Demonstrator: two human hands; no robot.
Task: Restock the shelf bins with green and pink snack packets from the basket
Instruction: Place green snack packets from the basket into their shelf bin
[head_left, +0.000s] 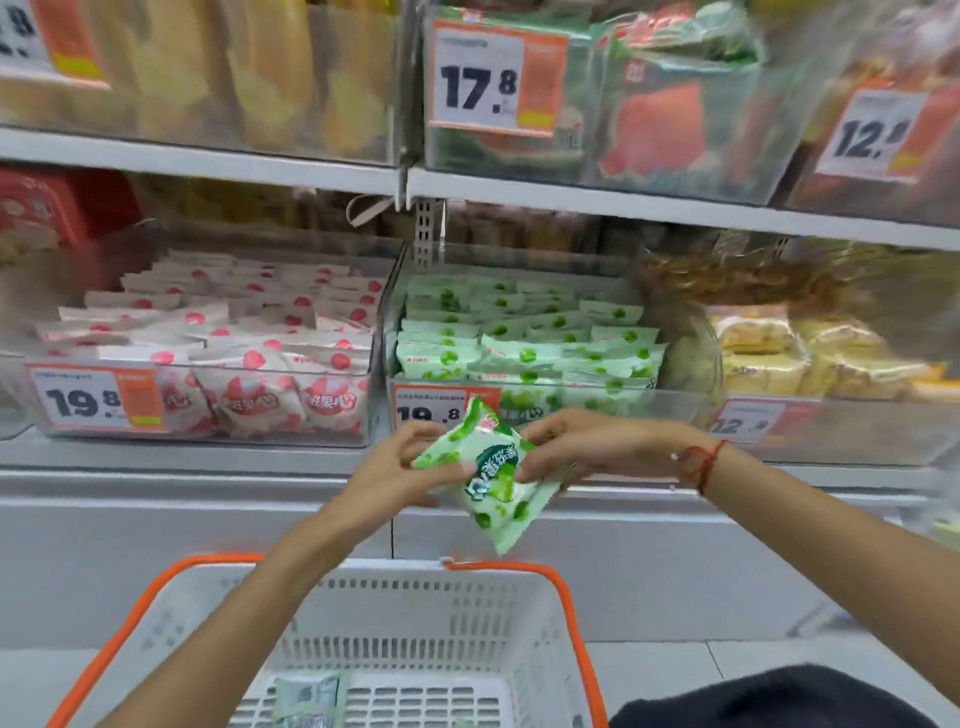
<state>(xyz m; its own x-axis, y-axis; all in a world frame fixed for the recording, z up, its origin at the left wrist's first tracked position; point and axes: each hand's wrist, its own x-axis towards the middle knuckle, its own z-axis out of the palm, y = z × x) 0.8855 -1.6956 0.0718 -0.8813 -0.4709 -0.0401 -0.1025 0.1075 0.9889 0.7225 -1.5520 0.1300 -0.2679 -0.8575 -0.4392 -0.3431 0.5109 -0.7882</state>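
Now mid-transfer, judging by position: green snack packet (492, 474) held up between both hands, above the white basket (395, 613) and just in front of the green bin (675, 410). Left hand (395, 467) pinching the packet's left edge, thumb on top and fingers curled beneath. Right hand (576, 447) gripping the right edge, fingers folded round it; red string bracelet (701, 460) at that wrist. Packet tilted, lower corner hanging toward the basket. Green bin already well stacked, with free room only near its front wall. Pink bin (208, 410) to the left likewise full of pink packets (249, 332). At least one more green packet (309, 699) lying on the basket floor. Next, probably: lift over the clear front wall, level the packet and lay it flat on the front rows, then reach back down.
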